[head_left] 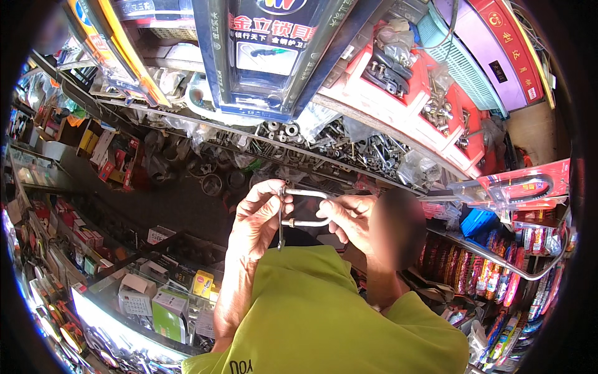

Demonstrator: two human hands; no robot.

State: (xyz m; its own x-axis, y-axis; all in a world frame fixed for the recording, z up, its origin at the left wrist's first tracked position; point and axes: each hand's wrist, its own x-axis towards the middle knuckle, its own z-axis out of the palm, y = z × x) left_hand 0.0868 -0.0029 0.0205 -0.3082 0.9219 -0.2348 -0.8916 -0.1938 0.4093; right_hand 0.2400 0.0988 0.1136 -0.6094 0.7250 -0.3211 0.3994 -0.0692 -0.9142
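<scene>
In front of my chest, both hands hold a silver U-bolt, its bend toward the right and its two legs pointing left. A narrow metal crosspiece stands across the ends of the legs, and a nut sits on the lower leg. My left hand pinches the crosspiece at the upper leg's end between thumb and fingers. With thumb and fingertips, my right hand grips the curved bend. A dark blurred patch covers part of my right wrist.
Ahead runs a shelf of loose bolts and nuts, with red trays of hardware above it. A blue lock display case stands ahead. Small boxes rest on a glass counter at left; colourful packets fill the right.
</scene>
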